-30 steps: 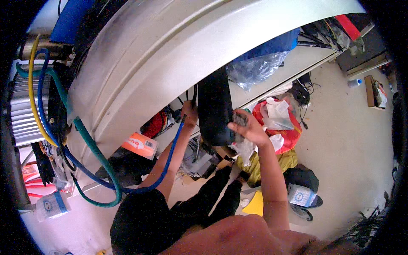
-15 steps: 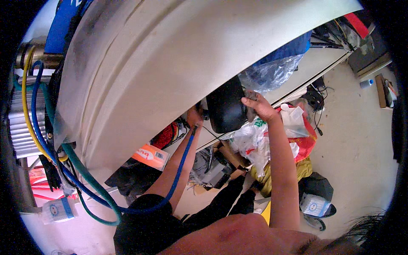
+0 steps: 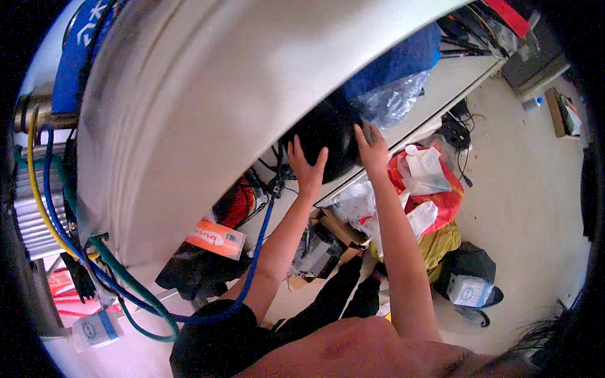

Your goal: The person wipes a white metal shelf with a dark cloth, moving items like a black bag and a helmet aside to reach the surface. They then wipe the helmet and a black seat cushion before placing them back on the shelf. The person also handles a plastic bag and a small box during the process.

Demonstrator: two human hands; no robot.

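Observation:
A black, smooth, bulky object (image 3: 329,126), partly hidden under a large off-white curved panel (image 3: 189,82), sits between my two hands. My left hand (image 3: 307,164) holds its lower left side, fingers spread over the surface. My right hand (image 3: 372,145) grips its right side. Just below my left hand hangs a blue hose (image 3: 263,233) with a dark fitting at its upper end. A crinkled clear plastic wrap (image 3: 394,101) and a blue item (image 3: 400,57) lie beyond my right hand.
At left are a ribbed metal unit (image 3: 41,208) and looped yellow and green hoses (image 3: 135,277). An orange packet (image 3: 214,239) and cardboard (image 3: 340,227) lie below the panel. Red and white bags (image 3: 441,195), dark cables (image 3: 460,132) and a long box (image 3: 561,113) lie to the right.
My left hand has moved up from the blue hose's end onto the black object, releasing the hose. My right hand has moved higher, and the black object has shifted up beneath the panel.

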